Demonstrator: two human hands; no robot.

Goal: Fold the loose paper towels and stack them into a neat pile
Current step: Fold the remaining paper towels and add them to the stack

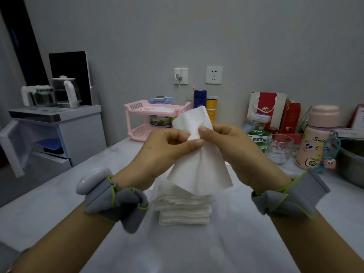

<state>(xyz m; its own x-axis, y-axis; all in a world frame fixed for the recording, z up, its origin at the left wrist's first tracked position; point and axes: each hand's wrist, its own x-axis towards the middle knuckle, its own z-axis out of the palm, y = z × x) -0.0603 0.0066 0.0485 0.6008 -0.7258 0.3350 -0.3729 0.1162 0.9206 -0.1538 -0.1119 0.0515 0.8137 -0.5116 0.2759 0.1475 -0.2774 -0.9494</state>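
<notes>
The fingers [192,144] of your left hand [165,154] are curled and pinch the gathered middle of a white paper towel [199,170]; the thumb lies across the front of the sheet; the fingers [205,131] of your right hand [234,148] pinch the same towel at the same spot, so the two hands meet almost fingertip to fingertip; you hold the towel in the air, crumpled at the grip, its upper part fanning up behind your hands and its lower part hanging loose in a wide skirt; directly under it, on the pale worktop [216,245], lies the pile [184,211] of folded towels, square and layered, its edges slightly uneven; the hanging corner covers the top of the pile, and you cannot tell whether it touches; grey bands with yellow-green trim wrap both wrists, the left wrist band [116,201] beside a white oval device [92,180]; further back on the worktop a pink two-tier rack [141,109] stands left of centre; a clear glass [279,148] and a pink bottle [315,138] with a cartoon face stand to the right, next to the rim of a metal bowl [352,160]; a red-and-white paper bag [266,107] leans at the grey wall.
</notes>
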